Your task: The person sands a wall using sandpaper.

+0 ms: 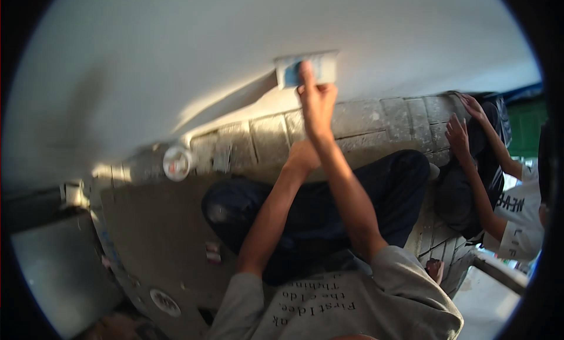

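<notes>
My right hand is raised in front of me, its thumb pressed on a thin rectangular plate, whitish with a blue patch. That plate lies against the pale, smooth wall-like surface, and its shadow stretches to the left. Lower down, my left hand is near my legs, partly behind my right forearm. Its fingers are hidden, so I cannot make out anything in it.
Left of my knees a round white tub stands beside a small grey flat piece on the paving blocks. A small box lies on the brownish ground sheet. At right sits another person, hands raised near the surface.
</notes>
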`<state>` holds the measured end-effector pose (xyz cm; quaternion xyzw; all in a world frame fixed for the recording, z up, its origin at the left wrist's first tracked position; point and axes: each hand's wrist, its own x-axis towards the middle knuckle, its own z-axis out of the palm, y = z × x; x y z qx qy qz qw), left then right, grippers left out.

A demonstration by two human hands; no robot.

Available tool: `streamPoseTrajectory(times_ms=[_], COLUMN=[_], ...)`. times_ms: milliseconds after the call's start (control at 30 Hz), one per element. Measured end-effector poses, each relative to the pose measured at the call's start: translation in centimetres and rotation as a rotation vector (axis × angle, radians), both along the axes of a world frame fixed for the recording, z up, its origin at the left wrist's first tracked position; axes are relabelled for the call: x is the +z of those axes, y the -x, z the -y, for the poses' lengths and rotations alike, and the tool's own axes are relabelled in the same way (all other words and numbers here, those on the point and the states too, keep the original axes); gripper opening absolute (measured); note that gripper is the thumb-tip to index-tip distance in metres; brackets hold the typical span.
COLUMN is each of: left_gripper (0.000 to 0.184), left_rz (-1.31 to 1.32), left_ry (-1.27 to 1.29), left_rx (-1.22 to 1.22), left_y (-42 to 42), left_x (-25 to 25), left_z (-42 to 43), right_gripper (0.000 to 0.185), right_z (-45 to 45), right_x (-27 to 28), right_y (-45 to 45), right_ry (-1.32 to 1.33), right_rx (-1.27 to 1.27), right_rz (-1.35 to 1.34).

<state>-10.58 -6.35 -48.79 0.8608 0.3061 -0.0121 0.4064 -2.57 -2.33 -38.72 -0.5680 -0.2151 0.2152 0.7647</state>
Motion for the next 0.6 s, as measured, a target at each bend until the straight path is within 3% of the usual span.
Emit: streamPoseTrajectory(times_ms=[133,233,267,367,433,500,533,600], left_gripper=[0.027,0.024,0.024,0.025,0.028,0.033,0.036,0.034], left_rz=[-0.292,-0.257,-0.232,-0.286,-0.275,-0.268,-0.245,-0.289], left_ry=[-0.122,-0.063,-0.061,-0.089,-0.069,-0.069,-0.049,-0.062], left_rx=[-0.133,-0.067,-0.071,-0.085,-0.090,-0.118,-0.115,-0.123], left_y=[-0.8,-0.7,-0.7,-1.0,-0.9,-0.7,-0.6,-0.6], left_x=[-1.3,-2.1,-1.9,-1.4,-1.3,0.0,0.5,1.0], left_z=[-0.2,-0.4,-0.3,-0.5,-0.4,-0.6,-0.6,-0.6], right_gripper=[0.044,0.041,0.042,0.041,0.040,0.038,0.036,0.037], right_z=[-0.1,0.0,-0.1,0.0,-0.2,-0.5,-0.2,-0.3], right_x=[0.9,-0.5,-0.8,-0.2,-0.9,-1.8,-2.0,-0.9], right_y=[-1.7,0.9,1.5,-0.3,0.3,1.8,1.9,0.7], right_ry=[-0.219,-0.069,-0.106,-0.160,-0.188,-0.079,-0.041,-0.146], right_rx=[-0.378,0.108,0.130,-0.179,-0.164,0.075,0.068,-0.199], right_rz=[-0.229,-0.133,-0.087,-0.123,-0.145,-0.121,-0.055,-0.149])
